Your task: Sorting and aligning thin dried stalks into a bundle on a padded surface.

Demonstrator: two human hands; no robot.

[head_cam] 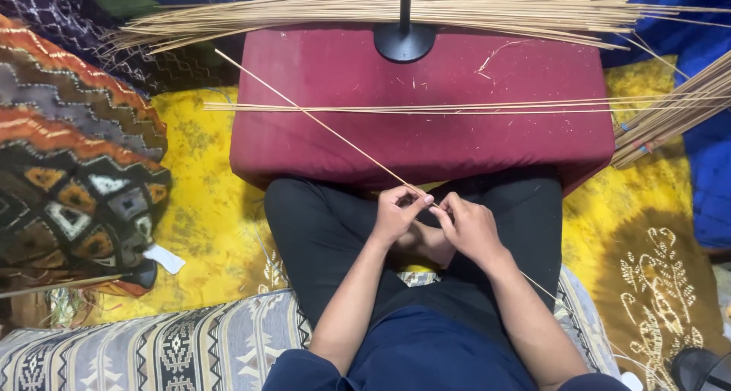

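Observation:
My left hand (396,212) and my right hand (468,225) meet over my crossed legs, both pinching one long thin tan stick (320,122). The stick runs up and left from my fingers across the dark red cushion (426,140), and its other end passes down right under my right forearm. A few loose sticks (457,107) lie flat across the cushion. A thick bundle of the same sticks (426,6) lies along the cushion's far edge.
A black round stand base (404,41) sits on the cushion's far side. Another stick bundle (674,117) rests at the right. A yellow patterned cloth (205,201) covers the floor, with a patterned pillow (76,170) at left and a striped mat (152,345) under me.

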